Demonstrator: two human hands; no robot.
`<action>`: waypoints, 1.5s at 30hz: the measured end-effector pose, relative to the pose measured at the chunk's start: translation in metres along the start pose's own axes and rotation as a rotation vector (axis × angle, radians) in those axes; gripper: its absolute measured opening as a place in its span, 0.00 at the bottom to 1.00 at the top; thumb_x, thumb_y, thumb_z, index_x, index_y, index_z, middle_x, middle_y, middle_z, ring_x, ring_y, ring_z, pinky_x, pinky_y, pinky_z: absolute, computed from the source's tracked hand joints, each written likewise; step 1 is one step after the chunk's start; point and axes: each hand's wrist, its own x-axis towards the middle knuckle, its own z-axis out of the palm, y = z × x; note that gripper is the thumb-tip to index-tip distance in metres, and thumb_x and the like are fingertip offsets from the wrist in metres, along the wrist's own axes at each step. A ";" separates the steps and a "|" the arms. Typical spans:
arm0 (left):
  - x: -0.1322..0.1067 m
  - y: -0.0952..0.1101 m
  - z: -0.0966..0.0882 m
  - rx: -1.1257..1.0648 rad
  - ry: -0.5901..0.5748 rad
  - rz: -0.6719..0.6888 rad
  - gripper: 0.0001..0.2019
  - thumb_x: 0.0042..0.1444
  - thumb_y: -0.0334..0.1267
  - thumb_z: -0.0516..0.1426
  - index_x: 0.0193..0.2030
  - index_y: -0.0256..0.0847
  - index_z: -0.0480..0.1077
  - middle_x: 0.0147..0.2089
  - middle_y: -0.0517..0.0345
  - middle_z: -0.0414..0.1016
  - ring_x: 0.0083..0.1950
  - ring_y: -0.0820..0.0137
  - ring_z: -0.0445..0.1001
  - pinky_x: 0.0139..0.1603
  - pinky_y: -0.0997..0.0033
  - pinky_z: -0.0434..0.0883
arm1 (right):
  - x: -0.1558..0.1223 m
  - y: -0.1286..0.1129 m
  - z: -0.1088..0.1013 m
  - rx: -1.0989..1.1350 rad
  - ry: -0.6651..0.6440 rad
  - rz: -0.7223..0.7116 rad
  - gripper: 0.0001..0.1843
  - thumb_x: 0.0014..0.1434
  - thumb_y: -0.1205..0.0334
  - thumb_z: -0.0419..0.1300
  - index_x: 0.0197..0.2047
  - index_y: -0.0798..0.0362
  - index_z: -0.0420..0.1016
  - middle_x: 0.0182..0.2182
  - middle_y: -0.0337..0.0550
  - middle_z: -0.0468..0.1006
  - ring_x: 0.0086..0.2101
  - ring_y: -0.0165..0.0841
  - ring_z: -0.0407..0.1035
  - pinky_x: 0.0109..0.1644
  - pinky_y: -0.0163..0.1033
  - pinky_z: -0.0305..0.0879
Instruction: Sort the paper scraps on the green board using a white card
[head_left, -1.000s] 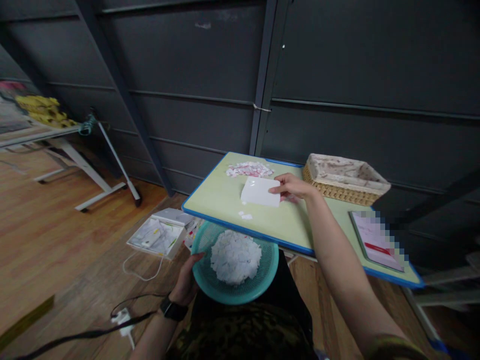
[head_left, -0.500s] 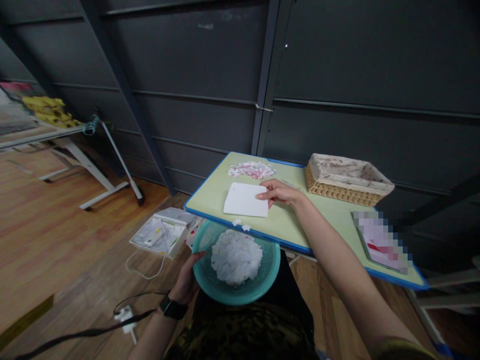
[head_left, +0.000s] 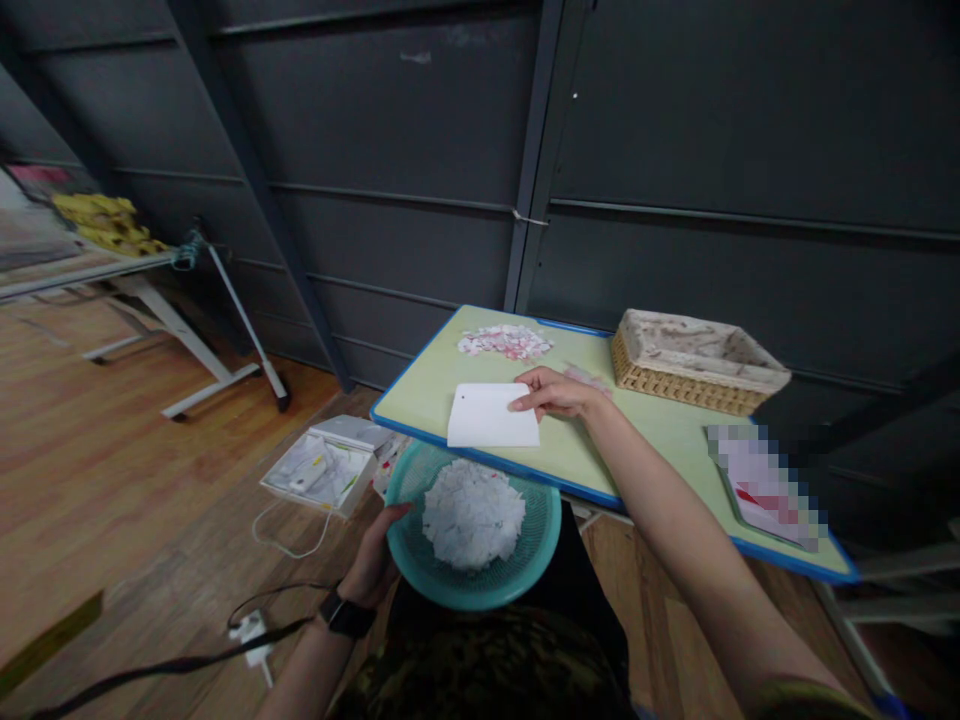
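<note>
1. Two bare hands of mine are at work, each closed on something different.
2. With my right hand [head_left: 555, 392] I pinch a white, flat, rectangular card [head_left: 487, 415] by its right side, thumb on the upper face and the other fingers behind it, the gap between them no wider than the card.
3. That card is over the near left part of a pale green tabletop with blue edging [head_left: 652, 460], its lower edge just inside the blue edge; I cannot tell whether it touches the surface. A small dark dot marks its upper left corner.
4. My left hand [head_left: 375, 550] grips a round teal plastic mesh basket [head_left: 536, 555] at its left side, thumb over the rim; the fingers underneath are hidden, so I cannot tell how they are curled.
5. The basket is above my lap, just below the tabletop's near edge, and holds a heap of small white paper scraps [head_left: 474, 515].
6. Behind the card lies a loose pile of pink and white scraps [head_left: 506, 341].
7. To the right of my right hand stands a tan woven rectangular basket with a patterned cloth lining [head_left: 679, 385]; nearer me lies a flat tablet-like device [head_left: 757, 490], partly pixelated.
8. On the floor to my left is an open white box [head_left: 322, 470].
</note>
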 end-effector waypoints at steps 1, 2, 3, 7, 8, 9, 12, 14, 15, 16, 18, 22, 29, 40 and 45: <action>0.000 0.000 0.000 0.007 -0.008 0.005 0.09 0.51 0.32 0.57 0.38 0.33 0.75 0.32 0.54 0.84 0.34 0.60 0.81 0.44 0.62 0.75 | 0.001 0.000 0.000 0.022 0.071 -0.044 0.19 0.37 0.56 0.70 0.29 0.59 0.72 0.23 0.38 0.75 0.22 0.26 0.68 0.25 0.30 0.66; 0.000 -0.001 -0.001 0.015 -0.009 0.005 0.08 0.51 0.32 0.57 0.36 0.34 0.75 0.31 0.54 0.84 0.34 0.60 0.81 0.44 0.61 0.75 | 0.003 0.000 0.000 0.031 0.155 -0.092 0.18 0.38 0.55 0.69 0.29 0.58 0.71 0.23 0.38 0.74 0.22 0.26 0.68 0.24 0.30 0.65; 0.001 -0.001 -0.001 0.021 -0.007 0.002 0.07 0.51 0.32 0.57 0.35 0.35 0.75 0.31 0.54 0.84 0.33 0.60 0.81 0.44 0.62 0.75 | 0.004 0.000 0.002 0.020 0.248 -0.142 0.17 0.39 0.55 0.68 0.29 0.57 0.71 0.23 0.37 0.73 0.22 0.26 0.67 0.24 0.31 0.64; 0.003 -0.003 -0.004 0.036 0.008 -0.007 0.07 0.52 0.34 0.56 0.31 0.35 0.75 0.29 0.55 0.83 0.33 0.60 0.80 0.43 0.62 0.75 | 0.010 -0.002 0.026 -0.371 0.562 -0.318 0.12 0.49 0.54 0.59 0.25 0.54 0.67 0.21 0.37 0.69 0.23 0.29 0.65 0.27 0.34 0.61; 0.003 -0.004 -0.005 0.034 0.000 -0.005 0.07 0.52 0.34 0.56 0.31 0.35 0.75 0.28 0.54 0.83 0.33 0.60 0.80 0.42 0.63 0.75 | 0.011 -0.004 0.036 -0.562 0.599 -0.348 0.12 0.51 0.55 0.57 0.24 0.54 0.66 0.21 0.38 0.69 0.25 0.30 0.66 0.29 0.34 0.60; 0.004 -0.005 -0.006 0.031 -0.009 -0.002 0.07 0.52 0.34 0.56 0.31 0.35 0.75 0.28 0.54 0.83 0.34 0.60 0.80 0.42 0.63 0.75 | 0.011 -0.005 0.047 -0.747 0.611 -0.364 0.12 0.53 0.57 0.54 0.24 0.54 0.66 0.21 0.39 0.70 0.26 0.31 0.66 0.31 0.34 0.59; 0.006 -0.007 -0.008 0.016 -0.022 -0.004 0.07 0.51 0.34 0.57 0.32 0.35 0.76 0.28 0.54 0.83 0.35 0.58 0.81 0.41 0.62 0.75 | 0.013 -0.009 0.079 -1.180 0.444 -0.413 0.11 0.57 0.63 0.48 0.34 0.54 0.70 0.33 0.47 0.76 0.32 0.34 0.69 0.36 0.37 0.60; 0.006 -0.008 -0.009 0.003 -0.016 -0.005 0.07 0.51 0.34 0.57 0.33 0.36 0.76 0.28 0.55 0.83 0.36 0.57 0.81 0.42 0.61 0.75 | 0.016 -0.012 0.097 -1.371 0.308 -0.403 0.14 0.58 0.65 0.46 0.44 0.54 0.69 0.42 0.52 0.75 0.35 0.38 0.70 0.37 0.39 0.62; 0.007 -0.008 -0.009 -0.001 -0.009 -0.002 0.07 0.51 0.34 0.58 0.34 0.36 0.76 0.29 0.55 0.83 0.36 0.57 0.81 0.42 0.61 0.75 | 0.018 -0.013 0.104 -1.436 0.252 -0.388 0.17 0.58 0.66 0.46 0.48 0.53 0.68 0.43 0.53 0.74 0.35 0.39 0.71 0.37 0.40 0.62; 0.007 -0.009 -0.009 -0.002 -0.002 0.002 0.07 0.50 0.34 0.58 0.34 0.36 0.76 0.30 0.54 0.83 0.36 0.57 0.81 0.42 0.61 0.75 | 0.021 -0.014 0.109 -1.480 0.220 -0.367 0.19 0.58 0.68 0.45 0.52 0.52 0.65 0.44 0.55 0.74 0.36 0.40 0.71 0.37 0.40 0.63; 0.008 -0.011 -0.010 0.003 0.011 0.001 0.07 0.50 0.35 0.58 0.34 0.37 0.76 0.30 0.54 0.83 0.37 0.57 0.81 0.41 0.63 0.75 | 0.028 -0.018 0.116 -1.516 0.209 -0.308 0.25 0.59 0.70 0.43 0.59 0.53 0.59 0.44 0.58 0.73 0.38 0.42 0.71 0.37 0.43 0.64; 0.010 -0.015 -0.014 -0.034 -0.020 -0.037 0.07 0.50 0.35 0.59 0.35 0.37 0.77 0.32 0.53 0.84 0.43 0.53 0.80 0.44 0.60 0.75 | 0.037 -0.023 0.111 -1.465 0.286 -0.141 0.27 0.60 0.74 0.41 0.62 0.59 0.55 0.41 0.64 0.74 0.38 0.43 0.72 0.40 0.45 0.66; 0.007 -0.021 -0.008 -0.106 -0.024 -0.164 0.17 0.50 0.33 0.58 0.48 0.33 0.72 0.40 0.50 0.83 0.49 0.52 0.77 0.52 0.55 0.71 | 0.010 -0.015 0.067 -1.504 0.474 0.080 0.26 0.59 0.74 0.44 0.61 0.61 0.59 0.38 0.62 0.76 0.38 0.41 0.73 0.41 0.42 0.66; 0.040 -0.085 -0.026 -0.220 -0.202 -0.244 0.26 0.54 0.36 0.56 0.59 0.27 0.63 0.50 0.43 0.78 0.55 0.54 0.73 0.62 0.53 0.61 | -0.046 -0.020 -0.027 -1.258 1.088 0.046 0.25 0.58 0.67 0.48 0.59 0.57 0.66 0.44 0.53 0.78 0.43 0.43 0.72 0.50 0.43 0.64; 0.047 -0.106 -0.026 -0.186 -0.238 -0.246 0.29 0.53 0.36 0.57 0.61 0.29 0.61 0.54 0.44 0.76 0.58 0.54 0.70 0.62 0.53 0.61 | -0.037 -0.013 -0.034 -1.220 1.026 -0.051 0.24 0.57 0.68 0.51 0.57 0.53 0.70 0.45 0.48 0.78 0.43 0.41 0.73 0.51 0.42 0.63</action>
